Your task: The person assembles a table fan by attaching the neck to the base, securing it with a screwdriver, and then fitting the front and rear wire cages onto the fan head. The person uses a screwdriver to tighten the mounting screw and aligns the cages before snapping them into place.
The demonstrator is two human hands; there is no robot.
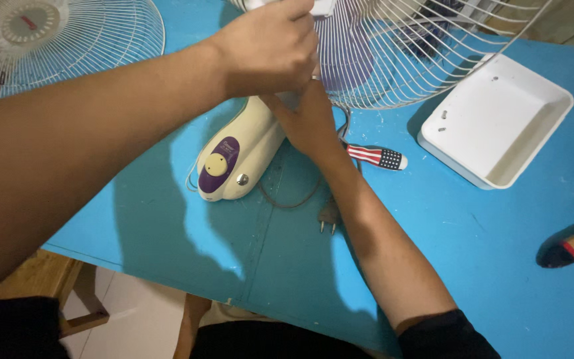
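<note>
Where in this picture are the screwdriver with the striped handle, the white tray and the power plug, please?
screwdriver [377, 157], head view, on its striped handle.
white tray [543, 129], head view, on its right-hand inner wall.
power plug [329, 217], head view, on the plug's grey body above the two pins.

Hard light from above and slightly behind the camera falls on the blue worktop [473, 266], throwing sharp-edged, dark shadows of both arms across it. The white tray [499, 119] is bright but not blown out. The near forearm is soft and out of focus; frame edges curve slightly.
</note>
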